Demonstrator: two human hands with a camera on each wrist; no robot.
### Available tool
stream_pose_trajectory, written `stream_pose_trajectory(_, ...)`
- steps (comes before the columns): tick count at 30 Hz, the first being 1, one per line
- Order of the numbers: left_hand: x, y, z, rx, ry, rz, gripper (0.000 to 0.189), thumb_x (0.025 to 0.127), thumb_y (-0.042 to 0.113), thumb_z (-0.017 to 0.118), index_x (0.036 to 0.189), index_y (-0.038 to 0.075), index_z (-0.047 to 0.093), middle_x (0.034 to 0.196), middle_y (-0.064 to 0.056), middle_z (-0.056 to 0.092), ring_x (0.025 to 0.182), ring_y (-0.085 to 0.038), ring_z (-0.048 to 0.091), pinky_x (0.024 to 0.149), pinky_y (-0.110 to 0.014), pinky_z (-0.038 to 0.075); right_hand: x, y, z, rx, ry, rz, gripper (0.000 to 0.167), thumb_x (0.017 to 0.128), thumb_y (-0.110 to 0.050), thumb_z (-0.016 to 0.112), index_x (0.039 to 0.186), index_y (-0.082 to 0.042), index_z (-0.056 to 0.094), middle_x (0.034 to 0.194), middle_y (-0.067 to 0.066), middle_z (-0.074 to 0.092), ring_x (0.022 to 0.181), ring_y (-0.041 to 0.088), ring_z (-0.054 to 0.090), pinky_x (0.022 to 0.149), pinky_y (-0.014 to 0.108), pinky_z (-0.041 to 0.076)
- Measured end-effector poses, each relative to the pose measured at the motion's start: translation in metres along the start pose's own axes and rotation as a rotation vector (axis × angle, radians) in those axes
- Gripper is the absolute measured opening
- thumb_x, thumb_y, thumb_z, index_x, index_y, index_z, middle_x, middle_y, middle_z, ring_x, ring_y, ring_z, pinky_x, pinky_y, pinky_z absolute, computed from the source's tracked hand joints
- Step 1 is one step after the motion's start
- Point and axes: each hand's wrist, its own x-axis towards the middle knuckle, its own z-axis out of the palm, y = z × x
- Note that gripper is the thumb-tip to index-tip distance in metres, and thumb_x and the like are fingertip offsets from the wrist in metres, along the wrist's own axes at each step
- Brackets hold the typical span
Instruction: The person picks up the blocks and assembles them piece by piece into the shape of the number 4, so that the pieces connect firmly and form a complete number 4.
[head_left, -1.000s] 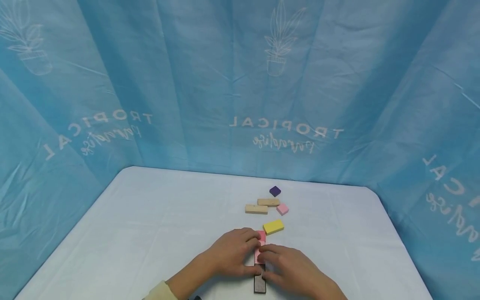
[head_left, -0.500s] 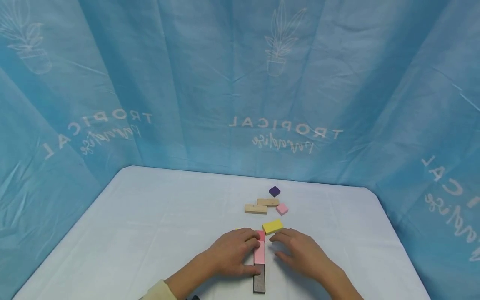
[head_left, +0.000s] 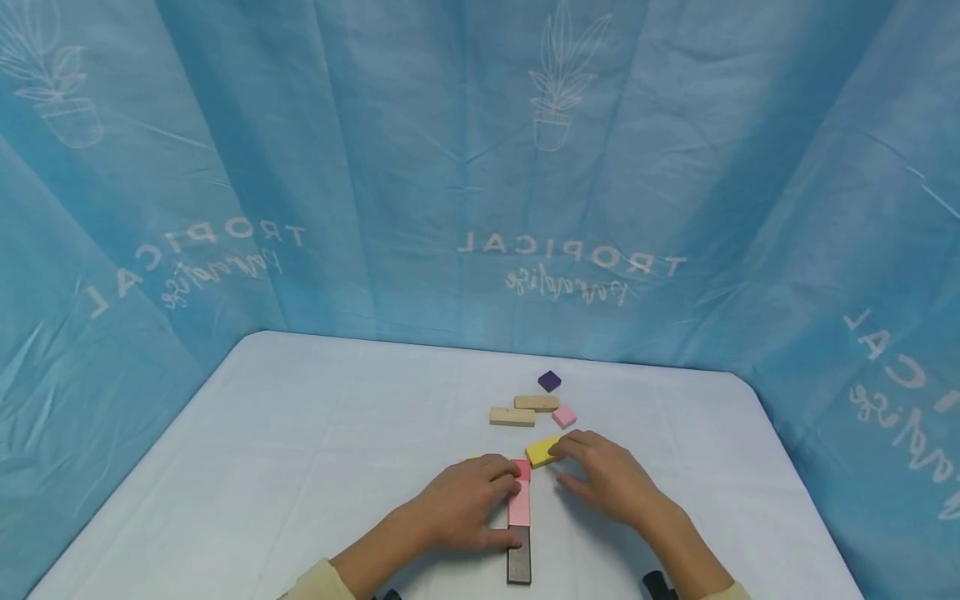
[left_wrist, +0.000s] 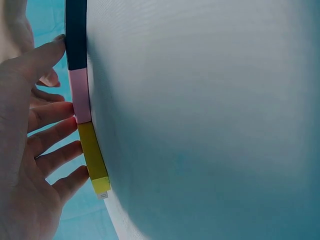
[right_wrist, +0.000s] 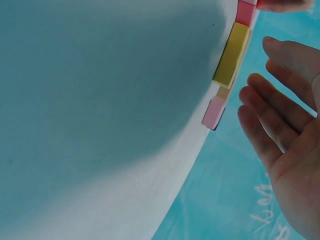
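Note:
In the head view, a row of blocks runs away from me: a dark grey block (head_left: pixel 519 568) nearest, a light pink block (head_left: pixel 520 510) beyond it, then a deeper pink block (head_left: pixel 523 469). My left hand (head_left: pixel 463 504) rests on this row from the left, fingers spread and thumb on the dark block. A yellow block (left_wrist: pixel 91 150) lies under the left fingers in the left wrist view, mostly hidden from above. My right hand (head_left: pixel 611 479) hovers at another yellow block (right_wrist: pixel 232 55), just past the row's far end. Its fingers are loosely bent and pinch nothing.
Farther back lie two plain wooden blocks (head_left: pixel 512 417), a small pink block (head_left: pixel 564 417) and a dark purple block (head_left: pixel 550 381). Everything sits on a white-covered table (head_left: pixel 360 433), with a blue printed curtain (head_left: pixel 420 167) around its back and sides.
My right hand has left the pink and dark blocks and moved right and away from me, to the yellow block. The left hand has stayed on the row.

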Motion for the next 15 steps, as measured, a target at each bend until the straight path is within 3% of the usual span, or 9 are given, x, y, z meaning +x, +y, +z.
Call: stream_pose_trajectory(15,-0.001,0.0,0.0,0.014,-0.008,-0.009,0.06,0.084,0.07,0.05,0.118,0.022,0.062,0.13,0.008,0.05,0.122,-0.008,0.043,0.093,-0.03,0.046,0.014,0.011,0.014,-0.071,0.028,-0.034,0.048,0.081,-0.031,0.078,0.126,-0.021,0.062,0.123,-0.006,0.058,0.118,0.012,0.05,0.096,0.037,0.044)
